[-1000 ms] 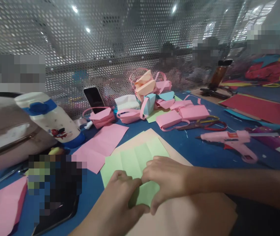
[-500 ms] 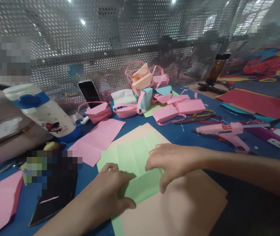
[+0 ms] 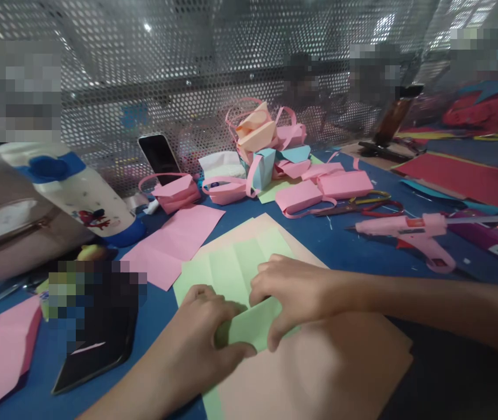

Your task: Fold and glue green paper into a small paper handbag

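Observation:
A light green sheet of paper (image 3: pixel 223 268) with several parallel creases lies before me, its near edge folded up into a strip. My left hand (image 3: pixel 203 335) grips the left end of that strip, thumb in front and fingers behind. At the strip's right end, my right hand (image 3: pixel 295 291) pinches the same paper between thumb and fingers. Parts of the folded edge are hidden by both hands. Beneath lies a stack of peach paper (image 3: pixel 332 367), with another green edge showing at its lower left.
Pink paper (image 3: pixel 174 245) and a dark phone (image 3: pixel 104 332) lie to the left, near a white-and-blue bottle (image 3: pixel 87 198). Small paper bags (image 3: pixel 299 195) stand at the back. Scissors (image 3: pixel 375 204) and a pink glue gun (image 3: pixel 415 230) rest on the right. A perforated metal screen (image 3: pixel 214 111) closes the far side.
The folded strip has been lifted and looks narrower. My right hand has shifted slightly left, bringing the two hands closer together. The view has turned a little.

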A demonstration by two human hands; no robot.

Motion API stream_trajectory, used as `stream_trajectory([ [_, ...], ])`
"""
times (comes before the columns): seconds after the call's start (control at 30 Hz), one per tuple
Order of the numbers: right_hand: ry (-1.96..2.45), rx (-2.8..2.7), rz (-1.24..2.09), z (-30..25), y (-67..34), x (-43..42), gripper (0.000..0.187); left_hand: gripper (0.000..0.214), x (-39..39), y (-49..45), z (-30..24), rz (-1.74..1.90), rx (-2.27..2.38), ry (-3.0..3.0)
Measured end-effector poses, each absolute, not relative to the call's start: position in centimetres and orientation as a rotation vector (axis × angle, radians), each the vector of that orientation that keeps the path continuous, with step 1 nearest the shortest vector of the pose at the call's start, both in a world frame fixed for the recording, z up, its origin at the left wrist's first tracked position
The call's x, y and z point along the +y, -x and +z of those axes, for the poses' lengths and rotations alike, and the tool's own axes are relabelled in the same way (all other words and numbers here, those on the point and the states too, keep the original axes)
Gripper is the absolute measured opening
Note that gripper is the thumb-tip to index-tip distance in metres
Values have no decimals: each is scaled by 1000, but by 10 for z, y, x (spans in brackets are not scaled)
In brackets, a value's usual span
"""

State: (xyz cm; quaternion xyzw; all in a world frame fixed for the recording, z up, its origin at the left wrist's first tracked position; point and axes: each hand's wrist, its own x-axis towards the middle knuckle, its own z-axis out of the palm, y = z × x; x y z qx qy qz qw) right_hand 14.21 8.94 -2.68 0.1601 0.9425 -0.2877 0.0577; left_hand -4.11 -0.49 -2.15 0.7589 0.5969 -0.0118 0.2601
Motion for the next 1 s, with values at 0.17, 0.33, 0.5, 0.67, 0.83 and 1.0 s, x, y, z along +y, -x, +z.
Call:
stream_trajectory([
  [0.17,-497,2942,-908,-38,-138,84,38,27,-6,41,-31,-30,1579,-2165],
  [0.33,-502,2981,-899,-42,-139,81,38,20,-5,45,-26,-75,1542,-2197],
  [0.5,-530,3077,-781,-52,-136,75,48,12,-2,50,-17,-27,1466,-2208],
  [0.67,-509,3035,-763,-46,-139,75,43,17,-3,61,-22,50,1399,-2209],
  [0.83,-478,2875,-711,-24,-146,82,34,34,-8,77,-43,138,1425,-2200],
  [1.0,-488,2776,-667,-11,-152,89,36,38,-8,82,-48,144,1410,-2213],
])
